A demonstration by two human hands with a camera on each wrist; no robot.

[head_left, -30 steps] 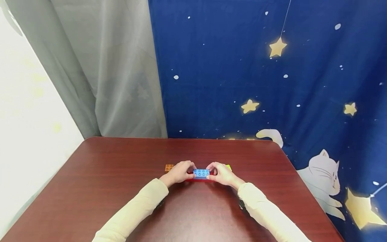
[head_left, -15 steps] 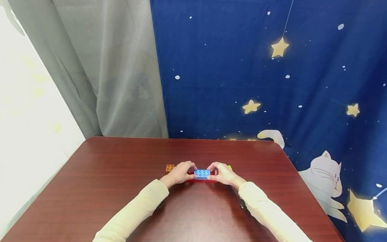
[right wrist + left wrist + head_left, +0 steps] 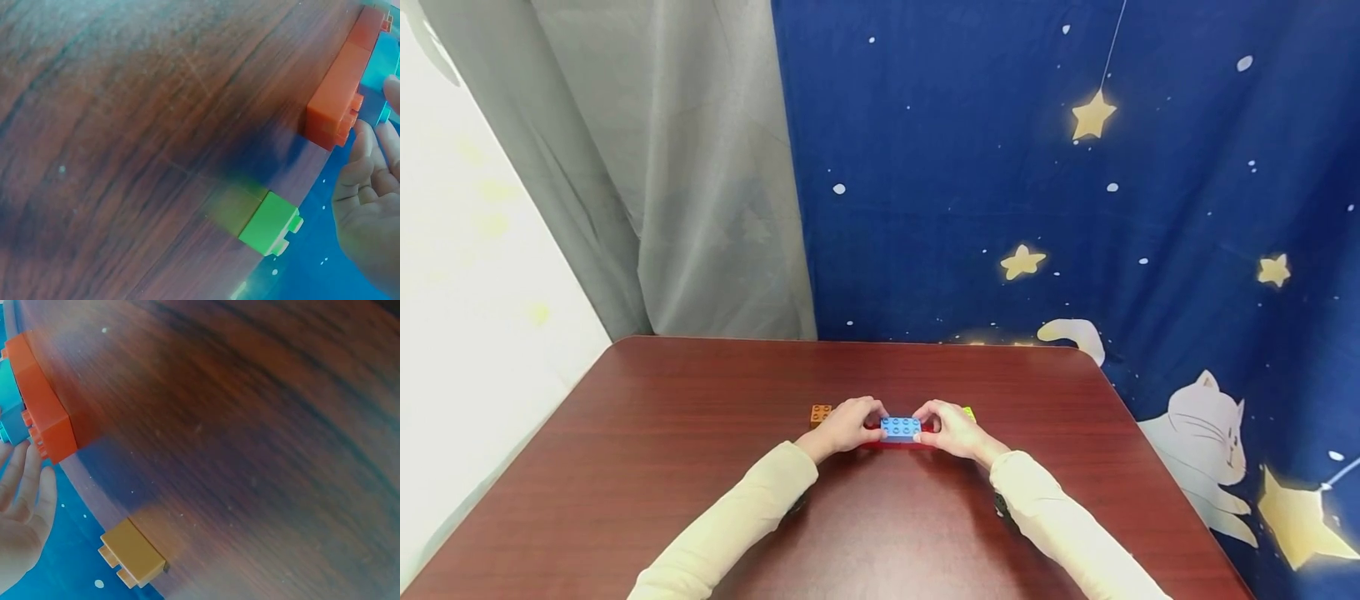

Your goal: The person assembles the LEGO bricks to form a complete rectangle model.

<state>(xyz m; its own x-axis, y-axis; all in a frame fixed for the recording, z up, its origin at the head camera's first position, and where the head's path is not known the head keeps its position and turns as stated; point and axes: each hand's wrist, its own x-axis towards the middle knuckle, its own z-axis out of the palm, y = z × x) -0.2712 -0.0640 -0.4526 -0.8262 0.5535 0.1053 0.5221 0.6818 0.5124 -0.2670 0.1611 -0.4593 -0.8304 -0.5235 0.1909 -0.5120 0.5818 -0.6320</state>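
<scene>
A blue toy building brick (image 3: 901, 428) with studs on top lies across a row of red bricks (image 3: 336, 94), which stands on the table. My left hand (image 3: 847, 423) pinches the blue brick's left end between thumb and fingers. At its right end, my right hand (image 3: 953, 431) does the same. In the left wrist view, the fingers (image 3: 28, 478) reach the blue brick (image 3: 11, 422) right by the studs at the red row's end (image 3: 45, 403). The right wrist view has the blue brick (image 3: 379, 72) seated over the red studs, partly hidden by the thumb.
Beside my left hand sits a small orange brick (image 3: 133, 552). A bright green brick (image 3: 270, 224) stands beyond my right hand, mostly covered by it in the head view. The brown table (image 3: 715, 375) ends at the back before a blue star-patterned curtain (image 3: 925, 208).
</scene>
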